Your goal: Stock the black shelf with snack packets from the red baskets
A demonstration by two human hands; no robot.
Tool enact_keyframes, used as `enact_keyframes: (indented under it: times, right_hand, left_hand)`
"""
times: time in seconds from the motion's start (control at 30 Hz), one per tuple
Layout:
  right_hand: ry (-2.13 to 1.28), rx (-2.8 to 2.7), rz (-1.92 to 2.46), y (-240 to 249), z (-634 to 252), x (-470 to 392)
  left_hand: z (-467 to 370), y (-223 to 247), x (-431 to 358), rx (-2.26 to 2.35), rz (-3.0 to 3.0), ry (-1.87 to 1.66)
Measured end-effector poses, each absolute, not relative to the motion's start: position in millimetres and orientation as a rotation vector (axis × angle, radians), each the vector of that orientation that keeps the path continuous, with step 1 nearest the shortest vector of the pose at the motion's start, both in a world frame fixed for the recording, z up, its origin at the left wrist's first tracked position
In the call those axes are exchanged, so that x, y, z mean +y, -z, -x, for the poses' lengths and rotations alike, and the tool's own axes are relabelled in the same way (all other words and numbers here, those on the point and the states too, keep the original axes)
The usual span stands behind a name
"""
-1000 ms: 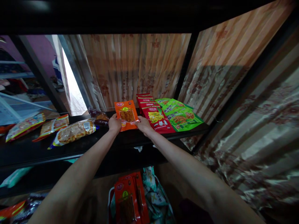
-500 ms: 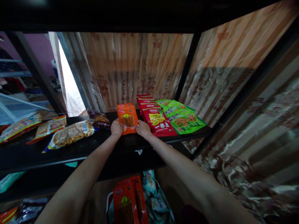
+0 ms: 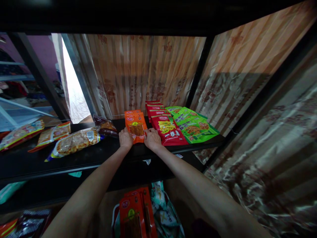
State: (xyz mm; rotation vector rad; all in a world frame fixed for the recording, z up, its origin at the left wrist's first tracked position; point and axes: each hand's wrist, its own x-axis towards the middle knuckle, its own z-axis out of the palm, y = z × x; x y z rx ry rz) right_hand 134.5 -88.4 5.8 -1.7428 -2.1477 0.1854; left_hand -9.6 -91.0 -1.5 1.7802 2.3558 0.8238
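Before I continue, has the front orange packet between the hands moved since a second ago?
Yes, downward: the front orange packet has its top edge lower against the curtain.

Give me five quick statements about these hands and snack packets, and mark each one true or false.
1. The left hand and the right hand are at opposite sides of the orange packets. True.
2. The right hand holds up a green packet. False: it is low at the side of the orange packets.
3. The red packets overlap one another. True.
4. The green packets lie between the orange packets and the red packets. False: the red packets lie between the other two.
5. Lower orange packets show beneath the shelf. True.
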Motion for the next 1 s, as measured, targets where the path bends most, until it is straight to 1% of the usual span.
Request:
enact_keyframes:
  times: [0.3,0.67,0.87,1.0]
  right_hand:
    - [-0.155,-2.186,1.748,-5.9,-132.8,-89.3]
    - [-0.172,-2.18,1.798,-8.1,-131.7,-91.7]
    - [-0.112,-2.148,1.811,-11.7,-126.9,-89.9]
    - [-0.228,-2.125,1.834,-16.5,-120.7,-80.0]
  left_hand:
    - [9.6,4.0,-94.5,2.218,-1.708,-1.042]
    - [11.2,8.5,-93.6,2.205,-1.693,-1.072]
    - [10.8,7.5,-92.9,2.221,-1.639,-1.129]
    - [10.8,5.0,-94.0,2.158,-1.611,-1.189]
